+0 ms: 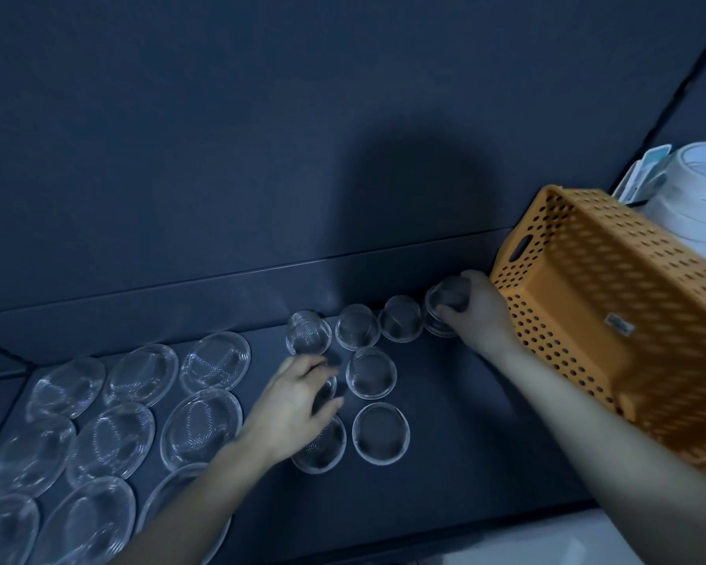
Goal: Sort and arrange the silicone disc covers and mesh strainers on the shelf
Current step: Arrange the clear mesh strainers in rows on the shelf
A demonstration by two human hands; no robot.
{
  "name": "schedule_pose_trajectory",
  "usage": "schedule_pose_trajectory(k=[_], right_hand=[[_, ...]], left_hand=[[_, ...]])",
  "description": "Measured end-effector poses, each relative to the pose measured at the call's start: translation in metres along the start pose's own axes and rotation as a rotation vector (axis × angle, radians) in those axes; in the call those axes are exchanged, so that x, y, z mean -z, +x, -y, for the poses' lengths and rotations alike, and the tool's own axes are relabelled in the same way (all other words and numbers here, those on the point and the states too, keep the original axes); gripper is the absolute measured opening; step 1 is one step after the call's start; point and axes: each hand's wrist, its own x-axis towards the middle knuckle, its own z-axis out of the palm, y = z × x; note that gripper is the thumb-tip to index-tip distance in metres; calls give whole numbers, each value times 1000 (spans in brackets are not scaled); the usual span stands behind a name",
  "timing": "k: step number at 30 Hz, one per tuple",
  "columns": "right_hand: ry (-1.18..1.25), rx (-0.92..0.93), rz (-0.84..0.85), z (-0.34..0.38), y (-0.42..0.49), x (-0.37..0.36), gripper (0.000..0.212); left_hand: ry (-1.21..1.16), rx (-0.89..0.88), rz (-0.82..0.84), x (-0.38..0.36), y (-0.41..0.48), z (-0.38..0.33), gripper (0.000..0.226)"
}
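Note:
Several clear silicone disc covers (215,420) lie flat in rows on the left of the dark shelf (457,462). To their right stand several small domed mesh strainers (357,326), upside down. My left hand (298,405) grips a strainer in the middle of that group, its fingers curled over the dome and hiding most of it. My right hand (479,309) grips the far-right strainer (445,299) of the back row, right beside the orange basket.
A perforated orange basket (612,320) stands tilted at the right, touching my right forearm. Behind it are white rolls (693,189) and packets. The dark back wall (261,157) rises just behind the strainers. A pale edge runs along the shelf front.

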Motion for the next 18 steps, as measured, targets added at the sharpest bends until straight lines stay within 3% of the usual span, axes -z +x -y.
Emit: schedule_pose_trajectory(k=[3, 9, 18], right_hand=[[36, 45, -92, 6, -15, 7, 65], [2, 152, 64, 11, -63, -2, 48], [-76, 130, 170, 4, -78, -22, 51]], left_hand=[[8, -2, 1, -1, 0, -1, 38], [22, -2, -3, -2, -6, -3, 45], [4, 3, 15, -3, -13, -3, 51]])
